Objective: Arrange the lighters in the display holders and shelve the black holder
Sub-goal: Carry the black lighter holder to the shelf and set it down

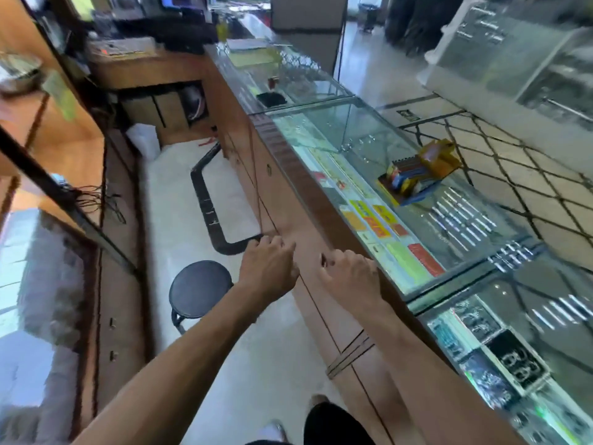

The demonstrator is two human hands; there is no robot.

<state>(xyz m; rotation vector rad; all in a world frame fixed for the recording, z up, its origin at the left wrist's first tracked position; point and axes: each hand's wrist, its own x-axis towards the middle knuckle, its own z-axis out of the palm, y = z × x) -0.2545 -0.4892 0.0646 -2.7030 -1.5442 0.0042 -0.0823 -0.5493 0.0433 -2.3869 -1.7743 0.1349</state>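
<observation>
A dark tray-like display holder [412,184] with several colourful lighters stands on the glass counter [369,146], and a yellow-orange box [438,155] leans at its far end. A small black holder [271,98] sits farther along the counter top. Both my arms reach forward to the wooden back of the counter. My left hand [268,266] has its fingers curled against the wood panel and holds nothing. My right hand [348,276] is curled beside a small dark door handle [323,260]; whether it grips the handle is unclear. The view is motion-blurred.
A round black stool [200,289] stands on the floor to my left. A black cable cover [205,200] runs over the pale floor. Wooden shelving [80,149] lines the left side. Coloured packs lie under the counter glass.
</observation>
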